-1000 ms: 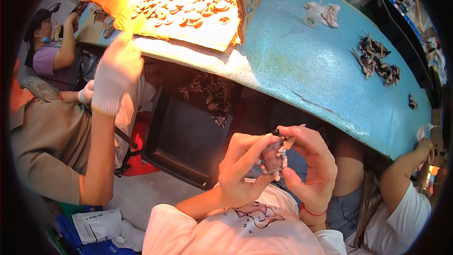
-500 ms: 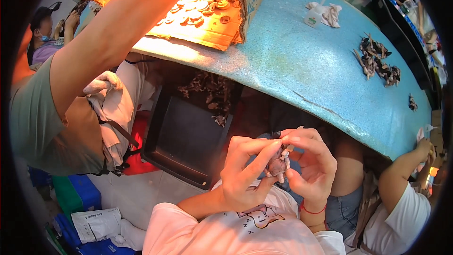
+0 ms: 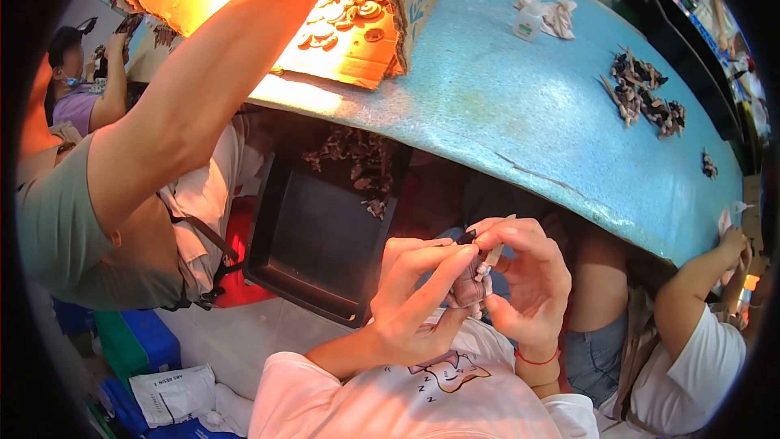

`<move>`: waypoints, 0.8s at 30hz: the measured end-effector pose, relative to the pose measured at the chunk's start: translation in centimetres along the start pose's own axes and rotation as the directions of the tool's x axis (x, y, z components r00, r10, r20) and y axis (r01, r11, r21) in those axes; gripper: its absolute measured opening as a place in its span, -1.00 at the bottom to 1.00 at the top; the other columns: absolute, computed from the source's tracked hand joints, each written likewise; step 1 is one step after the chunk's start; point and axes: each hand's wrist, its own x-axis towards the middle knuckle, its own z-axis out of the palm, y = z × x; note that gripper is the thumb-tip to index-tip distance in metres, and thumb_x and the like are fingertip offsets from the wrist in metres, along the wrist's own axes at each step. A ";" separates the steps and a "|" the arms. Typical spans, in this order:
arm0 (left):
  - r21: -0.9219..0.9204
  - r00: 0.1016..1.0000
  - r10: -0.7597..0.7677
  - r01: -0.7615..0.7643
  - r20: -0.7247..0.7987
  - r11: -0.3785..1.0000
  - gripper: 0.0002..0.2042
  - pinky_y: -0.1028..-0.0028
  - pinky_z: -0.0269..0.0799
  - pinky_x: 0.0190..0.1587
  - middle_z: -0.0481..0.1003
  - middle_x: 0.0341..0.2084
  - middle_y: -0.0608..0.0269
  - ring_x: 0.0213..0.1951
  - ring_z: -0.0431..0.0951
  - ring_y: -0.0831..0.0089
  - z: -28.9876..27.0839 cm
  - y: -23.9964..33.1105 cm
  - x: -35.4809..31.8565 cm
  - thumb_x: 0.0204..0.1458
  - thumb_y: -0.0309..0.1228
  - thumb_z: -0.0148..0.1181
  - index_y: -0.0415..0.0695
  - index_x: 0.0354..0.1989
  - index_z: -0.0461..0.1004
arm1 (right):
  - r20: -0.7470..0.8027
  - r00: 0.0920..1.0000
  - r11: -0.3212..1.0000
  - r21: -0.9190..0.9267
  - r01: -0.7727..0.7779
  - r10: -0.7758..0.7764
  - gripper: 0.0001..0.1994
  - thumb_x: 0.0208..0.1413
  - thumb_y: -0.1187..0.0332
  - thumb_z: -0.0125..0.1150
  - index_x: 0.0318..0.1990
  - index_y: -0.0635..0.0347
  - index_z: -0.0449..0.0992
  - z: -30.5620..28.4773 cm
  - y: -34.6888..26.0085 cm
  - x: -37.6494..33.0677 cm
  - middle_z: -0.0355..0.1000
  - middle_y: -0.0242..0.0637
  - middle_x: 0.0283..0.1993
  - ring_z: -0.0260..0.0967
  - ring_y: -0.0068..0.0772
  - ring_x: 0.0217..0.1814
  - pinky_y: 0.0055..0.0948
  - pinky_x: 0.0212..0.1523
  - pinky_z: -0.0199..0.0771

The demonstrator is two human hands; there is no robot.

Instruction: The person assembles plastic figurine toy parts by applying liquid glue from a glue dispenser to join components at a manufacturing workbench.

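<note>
Between my two hands, above my lap, is a small brown-and-pink figurine [image 3: 469, 288] with a dark top part and a pale piece on its side. My left hand [image 3: 413, 297] pinches it from the left, thumb and fingers curled round. From the other side, my right hand [image 3: 532, 276] grips it with bent fingers at the top and its thumb low down. Fingers cover part of the figurine, so its full shape cannot be made out. Near my left hand is a black tray [image 3: 317, 236] with several similar small figures [image 3: 357, 162] at its far end.
A blue table [image 3: 504, 89] bears figure clusters [image 3: 646, 93], a small bottle [image 3: 528, 20] and a white cloth [image 3: 558, 18]. A co-worker's arm [image 3: 211, 73] reaches over cardboard [image 3: 357, 65] holding round pieces. Another person [image 3: 691, 341] sits at right.
Both hands have shifted slightly left with the figurine, which is tilted a little differently. The co-worker's arm at left has moved, and my view has shifted slightly.
</note>
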 end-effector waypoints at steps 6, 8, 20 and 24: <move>0.004 1.000 0.015 -0.015 0.011 1.000 -0.37 0.35 0.34 -0.20 0.42 -0.21 0.14 -0.23 0.37 0.19 -0.2 0.1 0.1 -0.60 -0.69 0.23 -0.28 -0.09 0.42 | 0.040 0.995 0.990 -0.110 0.093 -0.089 -0.46 -0.33 0.66 0.09 -0.01 0.37 0.33 -0.3 -0.1 0.2 0.25 0.02 -0.01 0.23 -0.10 0.07 -0.33 -0.07 0.36; -0.005 1.000 0.020 -0.020 0.010 1.000 -0.37 0.35 0.33 -0.21 0.42 -0.21 0.14 -0.22 0.38 0.19 -0.1 0.0 0.1 -0.60 -0.69 0.23 -0.28 -0.10 0.42 | 0.030 0.994 0.986 -0.125 0.111 -0.108 -0.47 -0.31 0.62 0.13 -0.02 0.36 0.34 -0.3 -0.2 0.3 0.27 0.03 -0.03 0.26 -0.08 0.03 -0.35 -0.12 0.35; -0.726 0.773 -0.542 0.575 0.330 0.377 -0.48 0.58 0.29 -0.21 0.32 -0.08 0.11 -0.20 0.36 0.47 -0.3 -0.5 0.2 -0.04 -0.35 0.21 -0.33 0.08 0.25 | -0.168 0.986 0.994 -0.109 -0.029 0.010 -0.35 -0.14 0.30 0.32 0.11 0.37 0.19 -0.3 -0.3 0.0 0.15 -0.03 0.13 0.21 -0.20 0.11 -0.29 0.05 0.31; -0.761 0.716 -0.516 0.625 0.469 0.175 -0.53 0.54 0.32 -0.22 0.32 -0.06 0.15 -0.20 0.40 0.44 -0.4 -1.0 0.1 0.06 -0.23 0.07 -0.32 0.06 0.28 | -0.314 0.949 0.997 -0.079 -0.005 -0.020 -0.33 -0.07 0.23 0.25 0.16 0.37 0.12 -1.0 -0.7 -0.3 0.15 0.01 0.14 0.16 -0.13 0.17 -0.19 0.09 0.27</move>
